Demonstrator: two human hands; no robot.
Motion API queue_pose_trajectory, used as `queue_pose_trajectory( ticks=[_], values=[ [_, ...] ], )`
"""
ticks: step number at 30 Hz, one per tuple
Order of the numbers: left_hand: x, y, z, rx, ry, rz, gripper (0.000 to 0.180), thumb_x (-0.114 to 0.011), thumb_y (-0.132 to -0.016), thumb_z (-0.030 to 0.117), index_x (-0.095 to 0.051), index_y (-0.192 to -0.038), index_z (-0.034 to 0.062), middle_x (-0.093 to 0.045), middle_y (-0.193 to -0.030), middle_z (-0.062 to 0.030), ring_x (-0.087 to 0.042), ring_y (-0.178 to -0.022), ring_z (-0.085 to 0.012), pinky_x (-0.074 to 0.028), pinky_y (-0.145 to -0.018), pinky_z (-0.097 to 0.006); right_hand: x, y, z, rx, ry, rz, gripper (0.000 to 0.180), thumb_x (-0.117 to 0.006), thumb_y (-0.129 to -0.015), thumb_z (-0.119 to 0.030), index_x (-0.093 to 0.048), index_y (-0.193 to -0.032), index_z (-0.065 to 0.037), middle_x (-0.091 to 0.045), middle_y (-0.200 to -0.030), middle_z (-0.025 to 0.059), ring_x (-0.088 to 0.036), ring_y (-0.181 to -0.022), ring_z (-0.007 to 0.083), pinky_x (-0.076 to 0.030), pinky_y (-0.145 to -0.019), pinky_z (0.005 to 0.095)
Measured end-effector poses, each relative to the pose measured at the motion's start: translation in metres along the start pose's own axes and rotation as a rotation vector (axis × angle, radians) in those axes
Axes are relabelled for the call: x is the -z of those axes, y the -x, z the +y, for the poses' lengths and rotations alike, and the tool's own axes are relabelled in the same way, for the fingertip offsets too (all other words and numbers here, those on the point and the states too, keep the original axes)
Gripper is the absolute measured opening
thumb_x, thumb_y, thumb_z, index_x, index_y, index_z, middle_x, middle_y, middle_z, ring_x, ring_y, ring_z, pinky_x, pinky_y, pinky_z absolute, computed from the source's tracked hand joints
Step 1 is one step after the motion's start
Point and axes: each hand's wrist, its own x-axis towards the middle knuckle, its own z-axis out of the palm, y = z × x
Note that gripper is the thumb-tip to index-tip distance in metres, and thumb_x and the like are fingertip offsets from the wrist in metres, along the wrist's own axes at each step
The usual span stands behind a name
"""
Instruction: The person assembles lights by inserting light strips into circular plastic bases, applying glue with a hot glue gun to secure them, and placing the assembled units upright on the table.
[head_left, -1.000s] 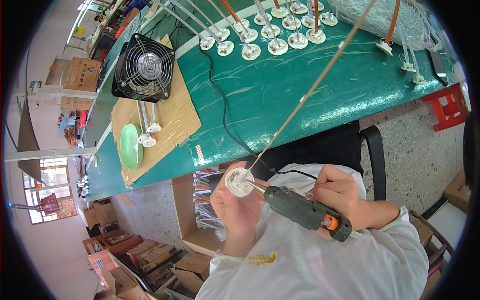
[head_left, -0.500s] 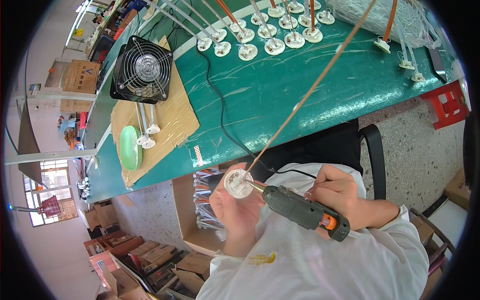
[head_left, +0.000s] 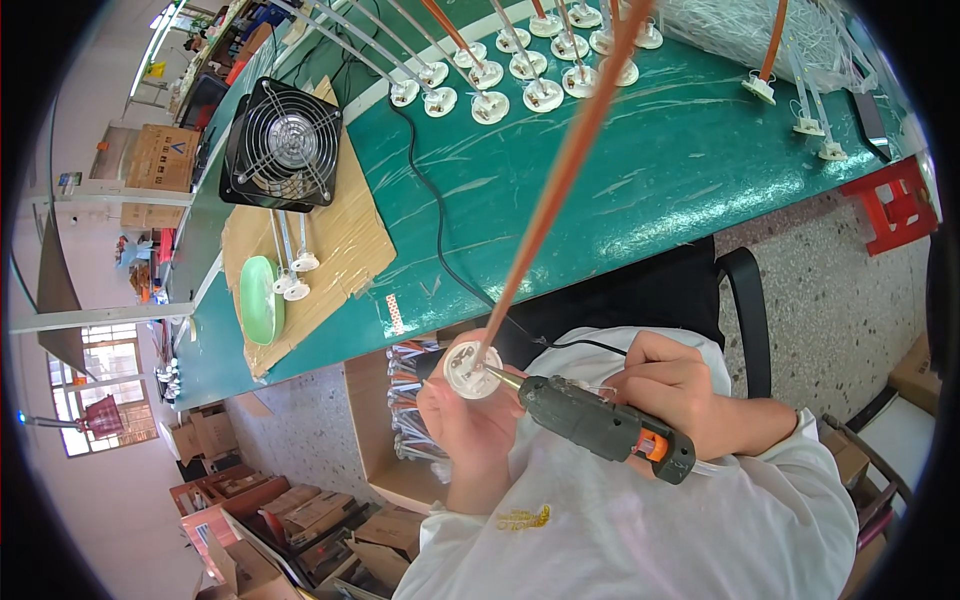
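My left hand is closed round the edge of a round white plastic base. From that base a long, thin copper-coloured strip rises up and to the right. In my right hand is a black glue gun with an orange part near its back end. Its metal nozzle tip meets the inner face of the base, by the foot of the strip. A clear glue stick pokes out behind the gun. Some of my right fingers are hidden behind the gun's body.
A green-topped table carries several white bases with upright strips. At left, a black fan and a green dish rest on cardboard. An open box of strips stands below the table edge. A black cable crosses the tabletop.
The copper-coloured strip has turned, now showing its broad face and standing steeper. The base has shifted slightly left, and the glue gun has followed, its nozzle still at the base.
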Motion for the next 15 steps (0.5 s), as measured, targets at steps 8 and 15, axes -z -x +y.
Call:
queue_pose_trajectory(
  ticks=[8, 15],
  values=[
    [0.0024, -0.0029, -0.0016, -0.037, -0.017, -0.090, 0.053, -0.039, -0.107, 0.040, -0.051, -0.125, -0.0087, -0.067, -0.100, -0.0217, -0.070, -0.071, -0.0191, -0.059, -0.056, -0.028, 0.0026, 0.0001, -0.0035, -0.013, -0.010, -0.022, 0.029, -0.075, -0.064, -0.020, -0.064, -0.081, 0.001, -0.061, -0.070, 0.0076, -0.046, -0.062, 0.0230, -0.038, -0.054, 0.0331],
    [0.0001, -0.0057, -0.0013, -0.196, -0.310, -0.105, 0.059, -0.044, -0.105, 0.041, -0.048, -0.129, -0.0131, -0.070, -0.083, -0.0215, -0.069, -0.066, -0.0223, -0.057, -0.057, -0.029, 0.0053, -0.0009, -0.0050, -0.021, -0.002, -0.045, 0.028, -0.076, -0.062, -0.019, -0.065, -0.081, 0.000, -0.058, -0.068, 0.0064, -0.046, -0.061, 0.0229, -0.038, -0.054, 0.0335]
  ],
)
